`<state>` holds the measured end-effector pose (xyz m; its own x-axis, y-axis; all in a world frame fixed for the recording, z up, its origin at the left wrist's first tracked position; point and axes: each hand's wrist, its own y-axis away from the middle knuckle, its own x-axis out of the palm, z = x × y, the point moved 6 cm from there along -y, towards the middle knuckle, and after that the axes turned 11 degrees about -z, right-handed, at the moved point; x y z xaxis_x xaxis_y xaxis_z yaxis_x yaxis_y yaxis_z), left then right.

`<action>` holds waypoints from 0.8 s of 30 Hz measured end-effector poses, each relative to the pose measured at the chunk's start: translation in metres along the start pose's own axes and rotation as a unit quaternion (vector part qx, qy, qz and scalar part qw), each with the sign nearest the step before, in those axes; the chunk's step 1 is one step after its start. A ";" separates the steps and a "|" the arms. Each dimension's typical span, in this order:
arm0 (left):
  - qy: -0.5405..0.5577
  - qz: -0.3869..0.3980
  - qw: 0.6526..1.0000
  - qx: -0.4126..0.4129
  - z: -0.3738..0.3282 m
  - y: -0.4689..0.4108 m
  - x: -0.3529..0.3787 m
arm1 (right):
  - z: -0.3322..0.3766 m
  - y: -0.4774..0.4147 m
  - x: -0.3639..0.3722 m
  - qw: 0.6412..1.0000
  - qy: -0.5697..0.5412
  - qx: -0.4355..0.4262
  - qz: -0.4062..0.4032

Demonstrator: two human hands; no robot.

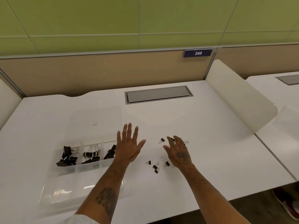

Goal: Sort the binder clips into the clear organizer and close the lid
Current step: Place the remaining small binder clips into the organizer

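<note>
The clear organizer point(53, 189) lies at the left of the white desk point(202, 159), its lid point(97, 117) folded open behind it. Three back compartments hold black binder clips: large ones point(67, 156), medium ones point(90, 156) and more point(110, 152) partly hidden by my left hand. My left hand point(129, 146) hovers flat with fingers spread at the organizer's right edge, holding nothing. My right hand point(178, 152) is curled over several small loose clips, thumb apart from the fingers; one clip point(172, 139) shows at its fingertips. Other loose clips lie at its left point(162, 140) and below it point(156, 167).
A grey cable hatch point(157, 94) is set into the desk's back. A white curved divider point(239, 101) stands on the right, with a neighbouring desk point(275, 88) beyond it. A beige partition carries a sign reading 248 point(197, 53). The desk's front edge runs near my forearms.
</note>
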<state>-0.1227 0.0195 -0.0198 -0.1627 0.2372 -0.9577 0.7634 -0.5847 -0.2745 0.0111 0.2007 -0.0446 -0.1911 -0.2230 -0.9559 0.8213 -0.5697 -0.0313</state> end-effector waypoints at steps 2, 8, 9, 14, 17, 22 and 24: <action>0.001 0.010 1.000 0.010 -0.021 -0.005 0.005 | -0.021 -0.002 -0.004 1.000 0.004 0.000 -0.020; 0.020 0.059 0.996 0.064 -0.076 -0.014 0.030 | -0.066 -0.012 -0.001 0.999 -0.016 0.027 -0.001; 0.029 0.068 0.994 0.077 -0.085 -0.015 0.034 | -0.071 -0.014 0.002 1.000 -0.014 0.025 0.006; 0.064 0.104 0.984 0.130 -0.123 -0.015 0.045 | -0.083 -0.019 0.009 0.998 -0.035 0.028 0.037; 0.075 0.138 0.979 0.127 -0.140 -0.015 0.051 | -0.084 -0.023 0.009 0.998 -0.043 0.029 0.036; 0.080 0.187 0.971 0.124 -0.160 -0.015 0.065 | -0.087 -0.028 0.010 0.996 -0.067 0.053 0.023; 0.073 0.201 0.968 0.129 -0.164 -0.013 0.070 | -0.087 -0.028 0.011 0.997 -0.055 0.043 0.023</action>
<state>-0.0414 0.1714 -0.0688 0.2195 0.0458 -0.9745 0.5627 -0.8219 0.0881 0.0327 0.2834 -0.0797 -0.2161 -0.3342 -0.9174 0.7819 -0.6220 0.0424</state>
